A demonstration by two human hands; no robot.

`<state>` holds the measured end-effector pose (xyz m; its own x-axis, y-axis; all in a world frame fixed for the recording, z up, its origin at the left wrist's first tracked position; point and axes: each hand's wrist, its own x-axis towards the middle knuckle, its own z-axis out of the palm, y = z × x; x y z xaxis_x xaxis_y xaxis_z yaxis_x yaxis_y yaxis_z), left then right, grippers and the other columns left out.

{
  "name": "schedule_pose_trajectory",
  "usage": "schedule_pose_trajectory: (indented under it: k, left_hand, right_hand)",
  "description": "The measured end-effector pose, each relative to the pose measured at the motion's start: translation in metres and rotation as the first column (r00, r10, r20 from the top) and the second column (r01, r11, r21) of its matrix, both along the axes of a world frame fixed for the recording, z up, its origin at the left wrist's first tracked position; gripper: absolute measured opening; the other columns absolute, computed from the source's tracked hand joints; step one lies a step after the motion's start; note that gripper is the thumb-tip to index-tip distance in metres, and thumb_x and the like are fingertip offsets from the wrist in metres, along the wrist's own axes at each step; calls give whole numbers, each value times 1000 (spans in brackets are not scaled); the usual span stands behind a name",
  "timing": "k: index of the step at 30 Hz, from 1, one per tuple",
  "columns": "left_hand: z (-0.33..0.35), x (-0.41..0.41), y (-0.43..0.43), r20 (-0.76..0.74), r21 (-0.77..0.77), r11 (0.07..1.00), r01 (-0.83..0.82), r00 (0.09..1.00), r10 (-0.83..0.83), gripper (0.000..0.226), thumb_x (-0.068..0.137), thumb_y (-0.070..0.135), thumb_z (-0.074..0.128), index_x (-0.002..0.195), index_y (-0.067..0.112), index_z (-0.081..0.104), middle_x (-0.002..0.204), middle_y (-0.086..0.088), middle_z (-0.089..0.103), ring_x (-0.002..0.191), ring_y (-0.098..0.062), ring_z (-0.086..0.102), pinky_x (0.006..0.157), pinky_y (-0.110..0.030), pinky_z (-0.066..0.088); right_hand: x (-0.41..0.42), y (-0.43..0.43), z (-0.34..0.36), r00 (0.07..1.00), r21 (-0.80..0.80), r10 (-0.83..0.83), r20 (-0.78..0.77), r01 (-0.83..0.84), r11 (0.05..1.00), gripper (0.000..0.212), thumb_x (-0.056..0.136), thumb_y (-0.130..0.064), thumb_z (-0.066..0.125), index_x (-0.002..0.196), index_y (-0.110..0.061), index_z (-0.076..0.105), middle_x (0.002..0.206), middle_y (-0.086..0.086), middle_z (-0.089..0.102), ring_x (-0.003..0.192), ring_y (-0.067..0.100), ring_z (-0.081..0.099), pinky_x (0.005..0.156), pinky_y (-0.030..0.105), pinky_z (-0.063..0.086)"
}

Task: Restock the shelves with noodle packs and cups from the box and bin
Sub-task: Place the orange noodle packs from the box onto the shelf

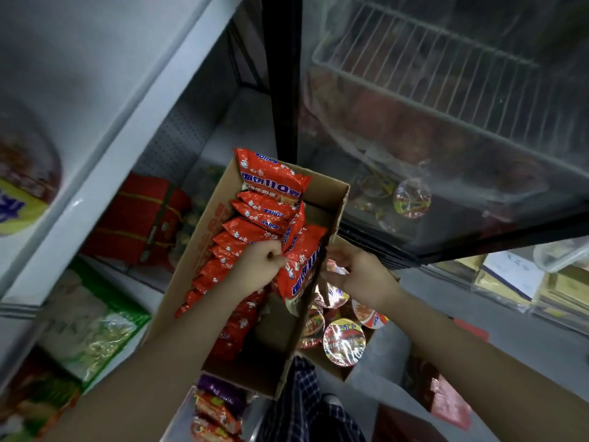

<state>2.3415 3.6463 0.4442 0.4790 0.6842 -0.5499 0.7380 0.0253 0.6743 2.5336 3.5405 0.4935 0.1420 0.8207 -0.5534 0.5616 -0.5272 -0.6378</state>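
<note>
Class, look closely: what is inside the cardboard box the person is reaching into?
The cardboard box holds a row of red noodle packs, one gripped by the left hand. Arm and packs hide the bottom.

Open cardboard box (331, 199), tall and brown, holding a row of red noodle packs (255, 224) on edge, blue-and-white print showing. One red pack (299, 266) lifted and tilted, pinched at its top edge by left fingers (271, 255). Foil-lidded noodle cups (342, 341) clustered just below right fingers (338, 266).
</note>
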Motion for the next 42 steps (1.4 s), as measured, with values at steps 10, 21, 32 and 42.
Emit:
schedule_pose_trajectory:
  k: [10,21,32,42]
  left_hand:
    - [183,-69,-37,240,-287,891,-351,875,421,45,88,-3,59,51,22,62,65,3,68,67,-13,69,61,-29,56]
    - [315,-165,-169,402,-366,769,-524,657,638,26,55,16,74,56,23,49,64,1,51,58,-16,57,47,-24,47]
    - [381,-279,-315,497,-472,432,-768,173,850,60,95,57,46,90,5,76,94,-16,75,85,-29,73,87,-42,56]
    - [399,-398,-452,421,-199,467,-862,355,835,99,42,57,95,126,19,59,116,-4,73,110,-24,68,108,-48,45]
  right_hand:
    - [-12,-20,108,937,104,123,-327,-93,990,61,79,-12,81,125,-21,41,111,-24,54,94,-14,56,81,3,46]
    - [-70,-78,210,634,-14,432,-642,-572,820,95,59,-49,89,139,-29,42,134,-4,61,126,17,57,111,43,39]
    - [-221,-130,266,522,94,478,-707,-600,794,95,48,-45,94,130,-15,56,118,8,71,110,25,67,93,40,53]
    - [-401,-184,304,439,280,589,-679,-587,760,103,41,-54,93,129,-16,55,111,6,74,105,24,70,102,47,49]
